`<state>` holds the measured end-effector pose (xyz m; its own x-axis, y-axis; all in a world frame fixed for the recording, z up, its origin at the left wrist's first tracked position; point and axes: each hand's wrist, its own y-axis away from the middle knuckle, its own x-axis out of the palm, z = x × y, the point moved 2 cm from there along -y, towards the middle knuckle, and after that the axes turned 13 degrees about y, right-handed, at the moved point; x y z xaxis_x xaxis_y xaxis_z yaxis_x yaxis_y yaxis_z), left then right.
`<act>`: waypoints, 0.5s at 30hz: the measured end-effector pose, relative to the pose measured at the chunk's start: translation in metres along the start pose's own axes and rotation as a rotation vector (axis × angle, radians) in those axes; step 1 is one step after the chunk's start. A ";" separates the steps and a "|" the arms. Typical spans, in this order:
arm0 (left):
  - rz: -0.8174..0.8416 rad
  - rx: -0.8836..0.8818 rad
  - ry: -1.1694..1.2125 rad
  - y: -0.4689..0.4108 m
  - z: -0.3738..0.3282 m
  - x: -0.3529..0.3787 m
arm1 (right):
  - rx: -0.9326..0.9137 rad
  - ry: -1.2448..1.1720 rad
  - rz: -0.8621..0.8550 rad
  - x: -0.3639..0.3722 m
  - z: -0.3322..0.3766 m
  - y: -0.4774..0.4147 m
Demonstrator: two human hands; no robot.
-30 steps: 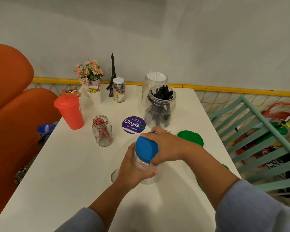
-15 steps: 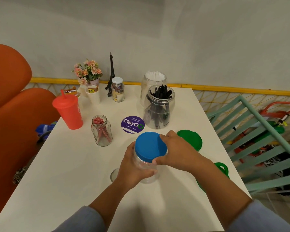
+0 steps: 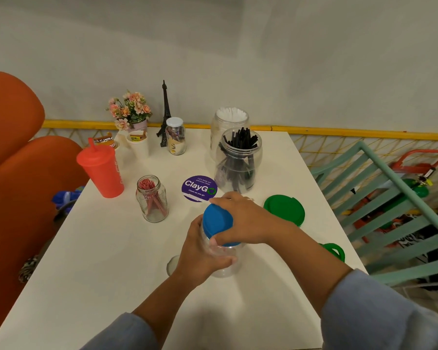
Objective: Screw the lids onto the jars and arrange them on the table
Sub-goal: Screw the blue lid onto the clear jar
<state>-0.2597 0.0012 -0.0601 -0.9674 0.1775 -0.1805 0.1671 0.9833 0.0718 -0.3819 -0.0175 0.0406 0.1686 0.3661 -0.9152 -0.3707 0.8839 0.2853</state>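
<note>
A clear plastic jar (image 3: 221, 270) stands on the white table (image 3: 111, 261) in front of me. My left hand (image 3: 200, 256) wraps around its body. My right hand (image 3: 243, 221) grips the blue lid (image 3: 216, 221) on top of it. Two green lids lie to the right: a large one (image 3: 285, 209) and another (image 3: 335, 251) partly hidden by my right forearm. A small metal lid (image 3: 172, 265) peeks out left of my left hand. Open jars hold red sticks (image 3: 152, 198), black straws (image 3: 238, 164) and white sticks (image 3: 229, 122). A small jar (image 3: 176, 136) has a white lid on.
A red tumbler (image 3: 101, 169), paper cups (image 3: 137, 145), a flower pot (image 3: 130, 112), a small tower model (image 3: 165, 112) and a purple sticker (image 3: 199, 188) sit at the back. An orange chair (image 3: 15, 160) is on the left, a teal chair (image 3: 390, 198) on the right.
My right hand has turned on the blue lid, swinging from the lid's right edge round over its top and front. The jar has stayed in place in my left hand.
</note>
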 end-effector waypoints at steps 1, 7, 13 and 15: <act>0.002 0.002 0.009 0.000 0.000 0.000 | -0.001 -0.002 -0.010 0.002 0.002 -0.003; -0.012 0.028 0.027 0.000 0.001 -0.001 | 0.074 -0.050 -0.089 0.003 0.002 -0.012; -0.024 0.038 0.040 0.000 0.000 0.000 | 0.160 -0.122 -0.115 0.002 -0.013 -0.002; -0.023 0.045 0.031 0.000 0.000 0.001 | 0.184 -0.144 -0.125 0.003 -0.016 0.003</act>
<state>-0.2602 0.0016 -0.0597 -0.9764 0.1546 -0.1511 0.1527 0.9880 0.0242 -0.3973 -0.0186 0.0340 0.3356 0.2763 -0.9005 -0.1687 0.9582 0.2312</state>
